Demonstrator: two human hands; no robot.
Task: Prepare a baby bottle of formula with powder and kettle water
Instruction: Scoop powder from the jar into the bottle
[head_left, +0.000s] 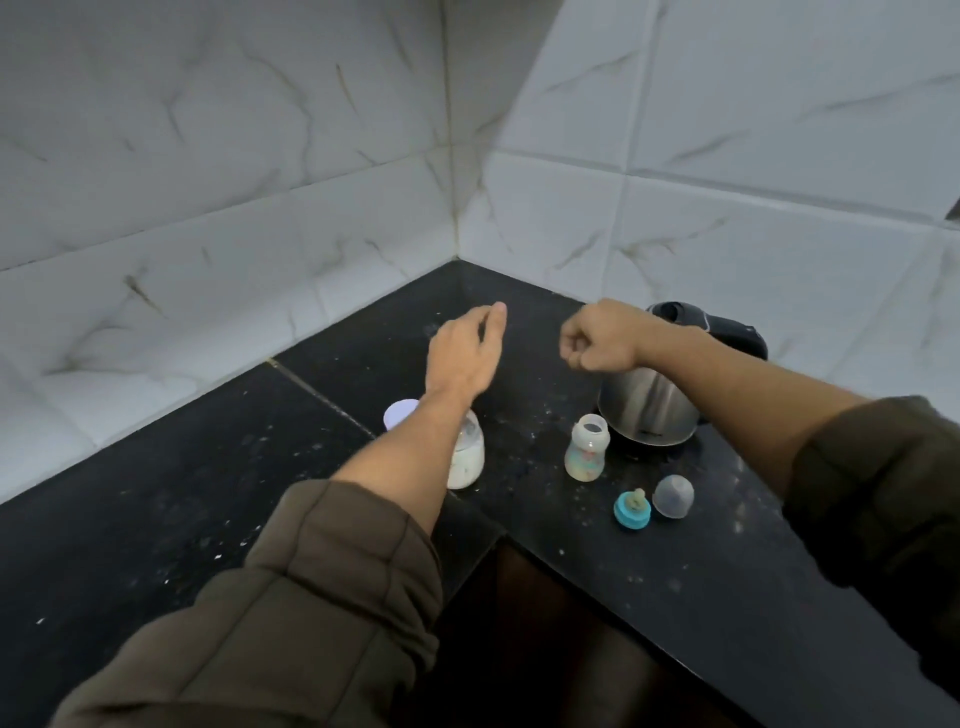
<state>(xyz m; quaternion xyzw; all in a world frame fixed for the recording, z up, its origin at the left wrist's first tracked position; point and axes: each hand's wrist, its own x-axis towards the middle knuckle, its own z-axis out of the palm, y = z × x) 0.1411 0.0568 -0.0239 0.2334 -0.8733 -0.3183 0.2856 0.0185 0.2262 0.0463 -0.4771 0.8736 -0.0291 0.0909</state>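
A: Both hands raised over a black table in a tiled corner. Left hand (464, 348) loosely spread, fingers (496, 318) apart, holding nothing. Right hand (602, 338) curled shut into a loose fist, empty as far as can be told.

B: And the bottle?

A: Open baby bottle (587, 448), standing upright below and between both sets of fingers, nearer the right ones. Touching neither hand. Just beside it, under the right wrist, a steel kettle (647, 410) with a black lid and handle.

B: Powder somewhere?

A: Clear jar of white powder (466, 453) under the left forearm, partly hidden, well below the left fingers. Pale round lid (400, 413) just behind it. Nearer the body than the bottle: a teal ring with teat (632, 509) and a clear dome cap (673, 497), lying side by side on the table.

B: Stage of the task?

A: Probably early, since the bottle appears empty, though contents hard to judge through its patterned wall. No scoop visible.

B: Advice for doing it well?

A: Steady the bottle with the left fingers round its waist before pouring. Grip the kettle handle fully with the right fingers, tip slowly, spout close over the narrow mouth. Keep the left fingers low, clear of hot water. Avoid knocking the powder jar with the sleeve (322, 597).
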